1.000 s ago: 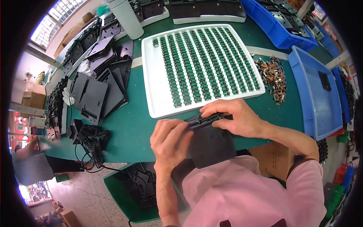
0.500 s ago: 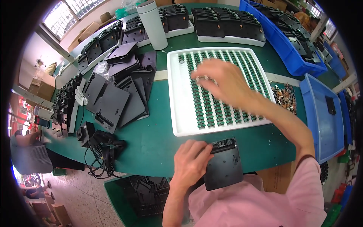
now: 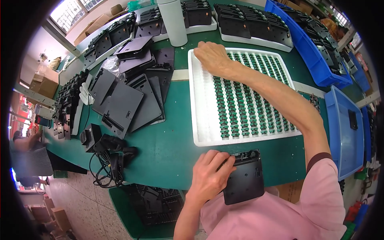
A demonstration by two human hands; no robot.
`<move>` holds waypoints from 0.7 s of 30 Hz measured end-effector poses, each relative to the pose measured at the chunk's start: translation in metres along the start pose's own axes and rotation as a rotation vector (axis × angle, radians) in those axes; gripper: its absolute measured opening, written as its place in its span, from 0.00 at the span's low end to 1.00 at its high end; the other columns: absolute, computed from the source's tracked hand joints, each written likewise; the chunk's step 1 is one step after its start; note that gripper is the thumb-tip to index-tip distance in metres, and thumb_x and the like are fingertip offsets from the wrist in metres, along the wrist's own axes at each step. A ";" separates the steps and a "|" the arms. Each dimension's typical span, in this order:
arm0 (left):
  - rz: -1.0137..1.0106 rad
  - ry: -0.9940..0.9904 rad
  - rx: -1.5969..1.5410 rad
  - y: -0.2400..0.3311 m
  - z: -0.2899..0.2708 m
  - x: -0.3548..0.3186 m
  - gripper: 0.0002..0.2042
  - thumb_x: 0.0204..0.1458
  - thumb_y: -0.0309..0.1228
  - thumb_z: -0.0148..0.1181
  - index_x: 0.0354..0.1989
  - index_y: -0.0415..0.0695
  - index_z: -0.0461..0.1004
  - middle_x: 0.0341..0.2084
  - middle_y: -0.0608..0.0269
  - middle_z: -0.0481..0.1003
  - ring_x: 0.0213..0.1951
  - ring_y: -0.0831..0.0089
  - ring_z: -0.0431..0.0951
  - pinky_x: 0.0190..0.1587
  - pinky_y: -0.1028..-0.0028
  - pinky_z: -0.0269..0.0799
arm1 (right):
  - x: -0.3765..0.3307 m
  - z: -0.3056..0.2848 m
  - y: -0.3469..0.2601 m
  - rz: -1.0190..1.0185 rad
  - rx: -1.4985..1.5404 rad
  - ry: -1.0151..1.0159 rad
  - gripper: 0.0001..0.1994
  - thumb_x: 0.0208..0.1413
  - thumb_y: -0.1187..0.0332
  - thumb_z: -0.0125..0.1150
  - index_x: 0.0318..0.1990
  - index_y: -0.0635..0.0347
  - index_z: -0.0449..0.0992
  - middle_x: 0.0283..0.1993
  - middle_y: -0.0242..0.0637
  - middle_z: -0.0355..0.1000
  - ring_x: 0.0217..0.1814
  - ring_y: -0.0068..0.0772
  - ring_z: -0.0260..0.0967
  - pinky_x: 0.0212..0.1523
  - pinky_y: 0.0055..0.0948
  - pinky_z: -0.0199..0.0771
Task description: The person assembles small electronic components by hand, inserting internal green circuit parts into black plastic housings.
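My left hand (image 3: 211, 173) grips the left edge of a flat black plastic panel (image 3: 245, 183) at the table's near edge, its thumb and fingers near a slot along the panel's far end. A small round fitting sits at the far right of that slot. My right hand (image 3: 212, 58) is over the far left corner of a white foam tray (image 3: 205, 116), its fingers curled together. Whatever lies between those fingertips is hidden. Rows of small green parts (image 3: 244, 108) fill most of the tray; its left strip is bare white.
Stacked dark panels (image 3: 124, 104) lie on the left, near a black corded device (image 3: 108, 146). A white cylindrical bottle (image 3: 173, 24) stands behind the tray. Blue bins (image 3: 347, 140) line the right side. Below the table is a green bin (image 3: 124, 208) holding black parts.
My right hand has gone from above the rows of green parts to the tray's far left corner. The left hand still holds the panel. The whole view has shifted slightly.
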State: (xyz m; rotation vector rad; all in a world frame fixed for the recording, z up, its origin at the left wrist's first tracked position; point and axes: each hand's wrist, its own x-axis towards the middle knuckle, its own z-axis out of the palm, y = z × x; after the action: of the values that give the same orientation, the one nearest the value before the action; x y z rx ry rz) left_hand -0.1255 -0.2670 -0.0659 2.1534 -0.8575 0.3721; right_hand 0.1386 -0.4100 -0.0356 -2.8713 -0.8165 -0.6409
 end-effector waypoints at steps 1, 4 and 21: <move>-0.010 0.004 -0.014 0.003 0.002 0.001 0.16 0.33 0.24 0.70 0.35 0.41 0.77 0.32 0.63 0.75 0.33 0.63 0.73 0.35 0.66 0.70 | -0.006 0.002 0.004 -0.039 -0.012 0.033 0.05 0.42 0.79 0.59 0.30 0.66 0.78 0.36 0.52 0.74 0.38 0.54 0.76 0.32 0.49 0.77; 0.006 -0.006 -0.023 0.000 0.002 0.007 0.16 0.32 0.23 0.70 0.34 0.39 0.77 0.31 0.61 0.74 0.33 0.60 0.74 0.34 0.65 0.71 | 0.001 0.004 0.022 0.059 0.131 0.035 0.07 0.42 0.74 0.61 0.31 0.64 0.76 0.37 0.54 0.75 0.39 0.61 0.75 0.37 0.54 0.75; 0.000 -0.002 -0.011 0.004 0.004 0.004 0.15 0.30 0.22 0.70 0.32 0.40 0.77 0.28 0.62 0.73 0.30 0.62 0.72 0.30 0.66 0.69 | -0.265 -0.124 -0.076 0.634 1.064 -0.093 0.08 0.52 0.78 0.63 0.41 0.65 0.79 0.35 0.39 0.76 0.34 0.25 0.74 0.37 0.25 0.73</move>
State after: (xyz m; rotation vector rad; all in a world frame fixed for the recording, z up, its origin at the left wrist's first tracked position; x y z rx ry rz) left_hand -0.1254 -0.2739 -0.0643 2.1440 -0.8585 0.3649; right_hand -0.1508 -0.4971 -0.0363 -1.9617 -0.1059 0.0395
